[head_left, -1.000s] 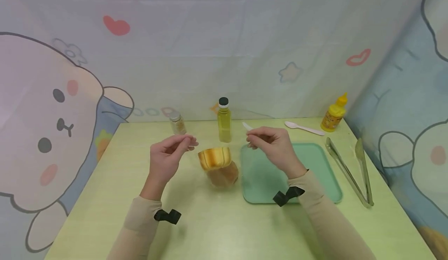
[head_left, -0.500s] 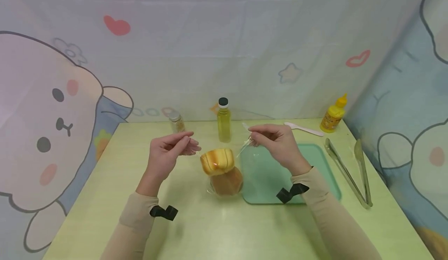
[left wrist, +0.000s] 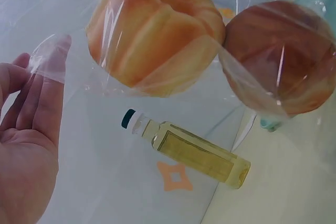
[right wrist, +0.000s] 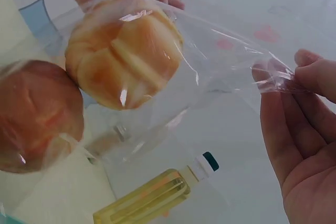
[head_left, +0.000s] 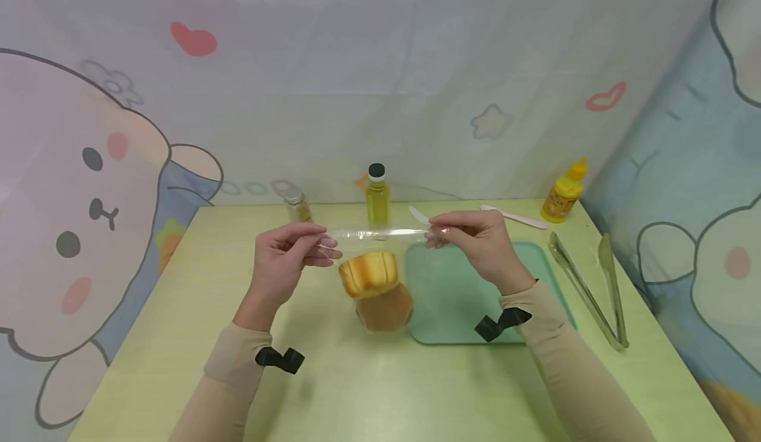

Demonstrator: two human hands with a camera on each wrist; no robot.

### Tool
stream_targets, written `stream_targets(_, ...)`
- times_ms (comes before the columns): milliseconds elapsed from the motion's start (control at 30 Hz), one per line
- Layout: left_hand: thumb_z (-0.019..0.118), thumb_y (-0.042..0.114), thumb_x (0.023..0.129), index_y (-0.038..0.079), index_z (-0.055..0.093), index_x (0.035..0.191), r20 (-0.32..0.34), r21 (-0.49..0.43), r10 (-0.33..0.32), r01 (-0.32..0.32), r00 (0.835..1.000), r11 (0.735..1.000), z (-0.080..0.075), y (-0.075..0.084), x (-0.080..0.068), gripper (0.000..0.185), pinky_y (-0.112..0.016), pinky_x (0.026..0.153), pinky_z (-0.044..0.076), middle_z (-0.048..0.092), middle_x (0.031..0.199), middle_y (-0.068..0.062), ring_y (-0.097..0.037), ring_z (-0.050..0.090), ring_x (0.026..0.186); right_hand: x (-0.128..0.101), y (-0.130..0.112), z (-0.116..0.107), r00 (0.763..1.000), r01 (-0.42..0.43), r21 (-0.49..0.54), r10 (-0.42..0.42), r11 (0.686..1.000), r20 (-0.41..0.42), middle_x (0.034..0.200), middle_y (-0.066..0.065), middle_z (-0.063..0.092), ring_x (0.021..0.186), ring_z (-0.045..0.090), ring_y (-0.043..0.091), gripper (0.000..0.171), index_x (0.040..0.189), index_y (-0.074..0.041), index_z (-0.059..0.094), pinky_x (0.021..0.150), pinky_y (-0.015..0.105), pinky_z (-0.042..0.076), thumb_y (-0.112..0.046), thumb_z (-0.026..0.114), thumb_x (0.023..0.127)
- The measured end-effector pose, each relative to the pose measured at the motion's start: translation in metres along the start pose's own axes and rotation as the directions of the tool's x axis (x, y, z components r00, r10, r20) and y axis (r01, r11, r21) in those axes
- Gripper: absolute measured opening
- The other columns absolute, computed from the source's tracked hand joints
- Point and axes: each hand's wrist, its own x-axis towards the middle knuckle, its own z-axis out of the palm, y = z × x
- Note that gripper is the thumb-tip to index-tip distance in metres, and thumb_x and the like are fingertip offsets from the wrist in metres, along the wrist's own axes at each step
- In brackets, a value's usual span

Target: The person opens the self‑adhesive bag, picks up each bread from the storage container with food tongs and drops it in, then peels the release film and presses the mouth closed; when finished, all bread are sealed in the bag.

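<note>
Over the middle of the pale green counter [head_left: 178, 336], the left hand [head_left: 284, 263] and right hand [head_left: 475, 244] each pinch an end of the clear plastic bag [head_left: 377, 234], stretching its mouth taut so the two golden-brown bread rolls [head_left: 370, 273] hang inside.

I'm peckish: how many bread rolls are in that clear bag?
2: an upper roll hanging between both hands, and a lower roll resting on the table. The bag seems to hide none.
</note>
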Motion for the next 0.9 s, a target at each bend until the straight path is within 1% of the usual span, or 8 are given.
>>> stream_targets(100,0.063,-0.007,0.101,-0.015,0.072,0.108,0.002,-0.031,0.001,-0.001,1.0,1.0,0.0005,0.0011,0.001,0.014,-0.042,0.065,0.064,0.08,0.087,-0.01,-0.027,0.08,0.073,-0.0006,-0.0001,-0.0027,1.0,0.012,0.006,-0.012,1.0,0.014,0.096,0.006,0.08,0.081,0.078,0.02,0.017,0.103,0.013,0.076,0.076,0.035,0.064,0.016,0.06,0.097)
stream_targets(167,0.061,-0.008,0.101,-0.02,0.069,0.109,0.015,-0.041,0.009,-0.008,1.0,0.999,0.0006,0.0021,0.0014,0.016,-0.041,0.065,0.064,0.08,0.088,-0.01,-0.026,0.08,0.074,-0.0011,-0.0007,-0.0043,0.999,0.017,0.007,-0.017,1.0,0.028,0.095,0.007,0.08,0.081,0.078,0.02,0.016,0.099,0.014,0.074,0.076,0.035,0.064,0.017,0.058,0.097)
stream_targets(233,0.06,-0.009,0.101,-0.017,0.071,0.108,0.028,-0.059,0.016,-0.014,0.999,0.998,0.0011,0.0028,0.0015,0.015,-0.041,0.065,0.064,0.08,0.088,-0.01,-0.026,0.08,0.074,-0.0016,-0.0015,-0.0054,0.999,0.023,0.011,-0.023,1.0,0.042,0.094,0.008,0.079,0.081,0.077,0.021,0.017,0.097,0.014,0.073,0.076,0.036,0.064,0.018,0.057,0.096)
stream_targets(367,0.06,-0.009,0.102,0.002,0.08,0.103,0.038,-0.102,0.026,-0.022,0.999,0.995,0.0024,0.0041,0.001,0.023,-0.038,0.065,0.064,0.08,0.09,-0.01,-0.025,0.08,0.074,-0.0021,-0.0025,-0.0066,0.997,0.039,0.012,-0.039,0.999,0.068,0.093,0.008,0.079,0.082,0.076,0.023,0.021,0.094,0.01,0.075,0.076,0.038,0.064,0.019,0.056,0.096)
stream_targets(433,0.059,-0.009,0.102,0.006,0.081,0.103,0.049,-0.125,0.036,-0.029,0.998,0.992,0.0023,0.0041,0.0008,0.027,-0.037,0.065,0.064,0.08,0.092,-0.01,-0.024,0.08,0.075,-0.0025,-0.0028,-0.0067,0.995,0.051,0.015,-0.052,0.999,0.079,0.094,0.008,0.079,0.083,0.075,0.023,0.022,0.093,0.007,0.076,0.076,0.037,0.064,0.018,0.057,0.097)
stream_targets(667,0.053,-0.011,0.104,-0.004,0.076,0.092,0.115,-0.198,0.113,-0.089,0.987,0.976,0.0,0.0042,0.0011,0.027,-0.038,0.066,0.065,0.079,0.095,-0.013,-0.026,0.08,0.078,-0.0036,-0.0023,-0.0079,0.987,0.114,0.075,-0.122,0.991,0.101,0.1,0.007,0.079,0.089,0.076,0.021,0.02,0.09,0.005,0.075,0.08,0.034,0.064,0.016,0.06,0.098)
stream_targets(767,0.051,-0.015,0.103,-0.004,0.072,0.087,0.143,-0.194,0.13,-0.101,0.981,0.976,-0.0004,0.0058,0.0021,0.028,-0.04,0.068,0.065,0.079,0.094,-0.012,-0.026,0.08,0.079,-0.0032,-0.0022,-0.0085,0.983,0.141,0.086,-0.15,0.986,0.107,0.1,0.007,0.078,0.089,0.076,0.021,0.022,0.09,0.005,0.075,0.079,0.033,0.063,0.017,0.059,0.098)
stream_targets(900,0.048,-0.018,0.099,-0.002,0.072,0.084,0.172,-0.174,0.145,-0.115,0.974,0.978,-0.0012,0.007,0.0025,0.033,-0.04,0.072,0.065,0.079,0.093,-0.01,-0.025,0.079,0.082,-0.003,-0.0034,-0.0083,0.983,0.132,0.087,-0.142,0.987,0.115,0.1,0.007,0.078,0.089,0.076,0.021,0.025,0.09,0.007,0.075,0.08,0.033,0.063,0.021,0.056,0.096)
